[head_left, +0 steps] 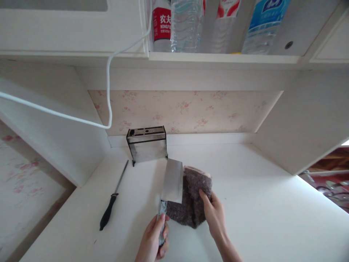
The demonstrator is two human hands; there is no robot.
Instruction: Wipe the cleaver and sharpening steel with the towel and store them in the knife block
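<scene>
My left hand [156,234] is wrapped round the handle of a cleaver [173,181], its broad metal blade pointing away from me. In my right hand [214,211] is a dark brown cloth [195,196], pinched between thumb and fingers at its right side. Part of the cloth lies behind and below the blade, next to its right edge. Whether the cloth presses on the blade's far side is hidden. To the left, a sharpening steel [113,198] with a black handle lies on the white counter [245,225].
A metal knife block [147,143] stands at the back by the wall. Above hangs a cabinet shelf [223,60] with several plastic bottles [187,25]. A white cable [109,91] dangles at the upper left. White side panels [297,120] flank the counter.
</scene>
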